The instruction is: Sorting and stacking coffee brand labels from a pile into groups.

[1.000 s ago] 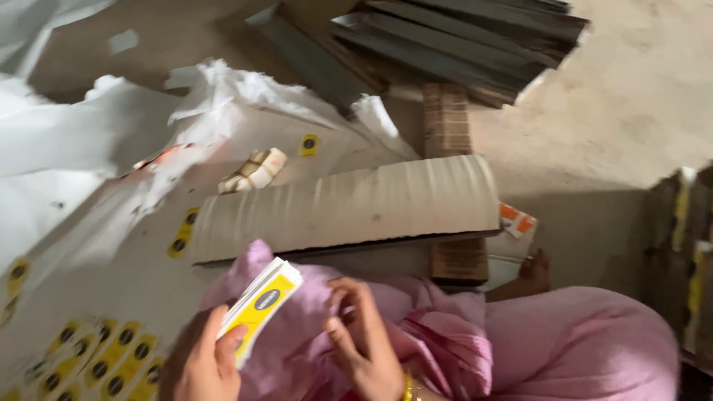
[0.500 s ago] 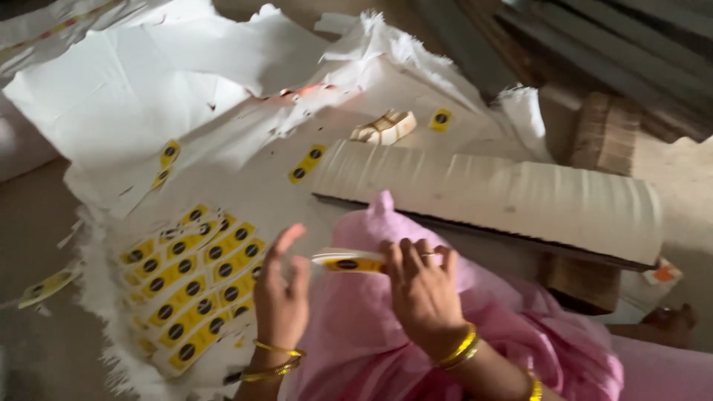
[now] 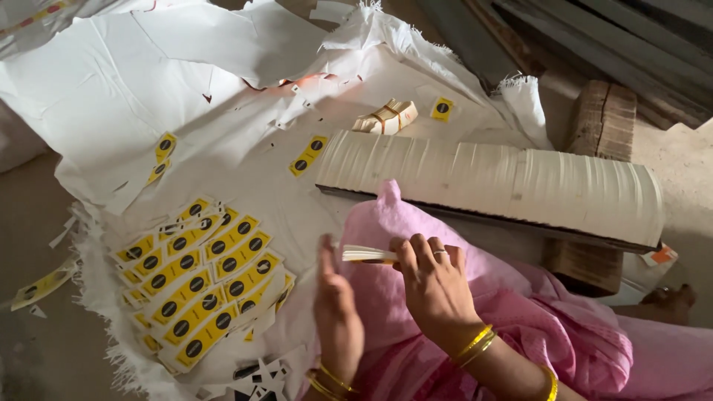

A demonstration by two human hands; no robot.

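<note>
In the head view, your right hand (image 3: 438, 286) pinched a thin stack of paper labels (image 3: 368, 255) by its near end, fingers curled over the top edge and clamped shut on it, above your lap in pink cloth (image 3: 535, 327). Your left hand (image 3: 338, 315) stood just beside the stack's free end, palm flat and fingers spread apart, holding nothing; whether its fingertips touched the stack I could not tell, as the hand was blurred.

The stack looked light and flexible: thin card or paper that would bend and fan out if held loosely, and single labels could slip from the middle. To my eye the safest hold was the one you had, squeezing across the short end with thumb below and fingers above, the other hand squaring the loose edge.

To your left, rows of yellow labels with dark round marks (image 3: 200, 278) lay overlapping on a white woven sheet (image 3: 134, 96) spread on the floor. A long row of pale labels packed on edge (image 3: 497, 182) ran across in front of you, well filled. Beyond it lay a small banded bundle (image 3: 386, 116) and a few stray yellow labels (image 3: 308, 154).
</note>
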